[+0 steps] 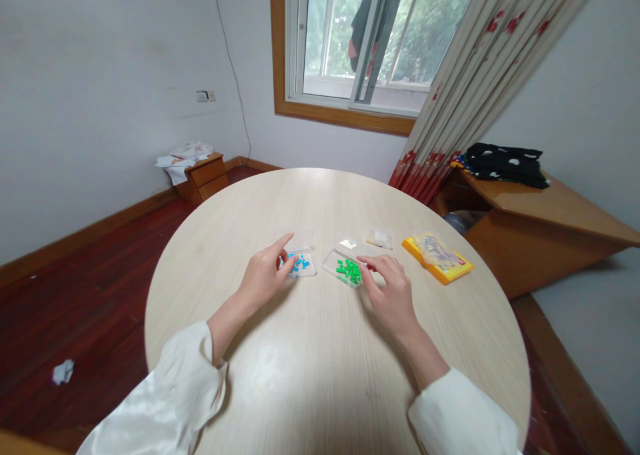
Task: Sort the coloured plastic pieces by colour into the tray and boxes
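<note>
Left hand hides part of the blue-piece bag; both hands' grip unclear.

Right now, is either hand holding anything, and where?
Neither clearly grips. Left hand touches blue tray at its near-left edge; right hand touches green tray at its right edge.

Loose white satin sleeves, bare hands.

Bare round table lay open before and beyond the trays. Clear trays of blue pieces and green pieces sat side by side, a yellow box blocking the right.
</note>
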`<control>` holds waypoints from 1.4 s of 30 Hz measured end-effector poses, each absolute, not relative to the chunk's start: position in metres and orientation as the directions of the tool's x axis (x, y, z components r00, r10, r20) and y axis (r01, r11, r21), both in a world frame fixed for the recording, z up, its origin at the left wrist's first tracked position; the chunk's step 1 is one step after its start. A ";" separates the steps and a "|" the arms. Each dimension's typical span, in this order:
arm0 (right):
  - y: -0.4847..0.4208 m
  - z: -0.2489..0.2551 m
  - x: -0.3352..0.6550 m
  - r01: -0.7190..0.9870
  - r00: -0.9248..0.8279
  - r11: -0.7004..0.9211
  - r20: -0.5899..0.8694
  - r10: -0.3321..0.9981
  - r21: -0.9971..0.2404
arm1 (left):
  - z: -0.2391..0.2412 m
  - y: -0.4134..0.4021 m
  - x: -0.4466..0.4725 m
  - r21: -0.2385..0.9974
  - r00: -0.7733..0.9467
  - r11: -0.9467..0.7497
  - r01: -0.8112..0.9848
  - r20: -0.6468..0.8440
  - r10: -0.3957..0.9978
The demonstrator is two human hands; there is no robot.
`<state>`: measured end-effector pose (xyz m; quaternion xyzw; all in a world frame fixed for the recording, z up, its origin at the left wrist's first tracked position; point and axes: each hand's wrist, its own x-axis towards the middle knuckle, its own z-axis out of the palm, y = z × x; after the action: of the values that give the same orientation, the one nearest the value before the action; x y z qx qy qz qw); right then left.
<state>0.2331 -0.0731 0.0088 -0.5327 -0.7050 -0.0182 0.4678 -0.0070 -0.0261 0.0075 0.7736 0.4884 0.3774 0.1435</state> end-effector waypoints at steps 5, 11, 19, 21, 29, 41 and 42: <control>-0.073 0.009 0.233 0.771 0.007 0.427 0.677 0.736 -0.472 | 0.008 -0.025 -0.008 0.564 0.178 -0.502 0.656 0.531 0.828; -0.072 0.007 0.233 0.796 0.025 0.418 0.713 0.700 -0.438 | 0.001 -0.018 -0.010 0.452 0.234 -0.599 0.661 0.634 0.737; -0.066 -0.008 0.236 0.854 0.006 0.317 0.618 0.786 -0.412 | -0.017 -0.004 -0.017 0.402 0.414 -0.625 0.669 0.497 0.763; -0.065 -0.013 0.237 0.870 -0.018 0.296 0.575 0.818 -0.394 | -0.019 -0.002 -0.018 0.382 0.453 -0.629 0.677 0.457 0.765; -0.060 -0.025 0.239 0.895 -0.042 0.279 0.554 0.831 -0.350 | -0.020 -0.001 -0.019 0.298 0.436 -0.626 0.721 0.507 0.743; -0.061 -0.029 0.240 0.925 -0.103 0.292 0.581 0.807 -0.242 | -0.022 -0.003 -0.023 0.321 0.389 -0.605 0.729 0.533 0.751; -0.061 -0.030 0.241 0.927 -0.129 0.306 0.580 0.804 -0.217 | -0.022 -0.004 -0.023 0.324 0.385 -0.602 0.730 0.532 0.754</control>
<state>0.2408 -0.0607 -0.0302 -0.5809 -0.7450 -0.0980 0.3129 -0.0225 -0.0036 -0.0223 0.8320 0.4460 0.3294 0.0179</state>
